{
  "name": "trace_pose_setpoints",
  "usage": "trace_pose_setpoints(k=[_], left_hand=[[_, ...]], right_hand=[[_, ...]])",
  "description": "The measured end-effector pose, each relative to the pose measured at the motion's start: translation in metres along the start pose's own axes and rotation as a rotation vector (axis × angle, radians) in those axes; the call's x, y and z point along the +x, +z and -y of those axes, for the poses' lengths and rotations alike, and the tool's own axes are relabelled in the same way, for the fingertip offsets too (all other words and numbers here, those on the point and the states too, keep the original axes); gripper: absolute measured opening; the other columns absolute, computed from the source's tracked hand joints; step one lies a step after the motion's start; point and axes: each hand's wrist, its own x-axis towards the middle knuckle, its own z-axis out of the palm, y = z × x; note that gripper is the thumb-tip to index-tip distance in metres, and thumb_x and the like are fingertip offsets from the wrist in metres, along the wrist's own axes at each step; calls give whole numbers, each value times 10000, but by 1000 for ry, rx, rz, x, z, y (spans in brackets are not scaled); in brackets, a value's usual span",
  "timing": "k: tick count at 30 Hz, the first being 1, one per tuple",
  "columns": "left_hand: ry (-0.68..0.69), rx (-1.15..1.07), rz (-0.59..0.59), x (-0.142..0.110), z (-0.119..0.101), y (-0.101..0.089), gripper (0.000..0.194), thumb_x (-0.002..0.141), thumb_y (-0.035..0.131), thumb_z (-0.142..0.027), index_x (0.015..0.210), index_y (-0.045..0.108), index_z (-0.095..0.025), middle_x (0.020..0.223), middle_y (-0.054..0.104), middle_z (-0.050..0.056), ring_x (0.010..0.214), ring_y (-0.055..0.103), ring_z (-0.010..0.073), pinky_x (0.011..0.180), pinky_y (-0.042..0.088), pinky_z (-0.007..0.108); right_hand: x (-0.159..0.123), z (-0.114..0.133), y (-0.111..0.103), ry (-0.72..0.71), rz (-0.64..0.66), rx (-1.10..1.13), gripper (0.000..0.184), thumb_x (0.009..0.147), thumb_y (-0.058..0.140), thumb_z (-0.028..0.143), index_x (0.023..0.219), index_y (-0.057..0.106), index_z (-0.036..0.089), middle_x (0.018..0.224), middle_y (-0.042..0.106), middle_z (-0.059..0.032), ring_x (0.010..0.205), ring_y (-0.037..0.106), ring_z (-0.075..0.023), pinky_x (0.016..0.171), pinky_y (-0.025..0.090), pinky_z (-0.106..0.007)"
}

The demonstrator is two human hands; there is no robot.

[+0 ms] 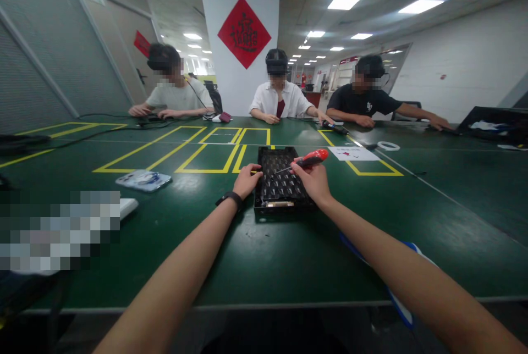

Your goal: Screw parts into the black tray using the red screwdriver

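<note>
A shallow black case (281, 195) lies on the green table in front of me, with rows of small shiny pieces set in it; their kind is too small to tell. My left hand (247, 179) is closed on the case's left edge, a dark band round its wrist. My right hand (314, 181) grips a screwdriver (312, 158) by its red and black handle. The thin shaft slants down to the left over the case. Whether its tip touches a piece is unclear.
A phone-like flat object (143, 180) lies left of the case. Right of it are a printed white sheet (355, 154) and a white ring of tape (388, 146). Yellow tape outlines (119, 170) mark the table (280, 266). Three people sit along the far side.
</note>
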Motion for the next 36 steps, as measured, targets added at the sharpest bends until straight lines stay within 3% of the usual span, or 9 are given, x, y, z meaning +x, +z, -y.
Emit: trace_pose_setpoints(k=[8, 14, 22, 30, 36], left_hand=[[234, 94, -116, -11, -13, -5, 161, 737, 521, -204, 828, 652, -181, 908, 581, 52, 903, 541, 175, 867, 437, 328], [206, 112, -120, -8, -14, -4, 170, 739, 499, -178, 784, 663, -177, 840, 622, 45, 830, 562, 167, 810, 446, 319], [249, 34, -13, -11, -23, -6, 167, 749, 532, -260, 823, 666, -193, 853, 672, 26, 817, 592, 162, 790, 440, 298], [254, -62, 115, -11, -24, -6, 294, 688, 645, -319, 949, 643, -184, 900, 676, 48, 868, 604, 176, 868, 433, 350], [229, -72, 190, -11, -27, -7, 249, 704, 625, -331, 897, 660, -179, 855, 685, 41, 820, 615, 174, 816, 460, 328]], right_hand=[[-2, -8, -3, 5, 89, -120, 247, 717, 610, 337, 883, 633, 155, 777, 687, -52, 738, 666, -192, 759, 513, -314], [-1, -9, -4, 30, 59, -160, 233, 685, 636, 322, 853, 650, 161, 777, 693, -45, 761, 664, -188, 763, 517, -311], [6, -12, -7, 286, -111, 234, 182, 688, 643, 274, 796, 611, 132, 734, 672, -45, 638, 660, -135, 534, 524, -197], [6, -9, -9, 338, -134, 329, 149, 701, 644, 276, 719, 602, 134, 694, 671, -40, 582, 645, -112, 471, 497, -166], [5, -9, -10, 351, -132, 352, 160, 698, 647, 286, 719, 609, 133, 663, 660, -28, 556, 634, -103, 446, 476, -158]])
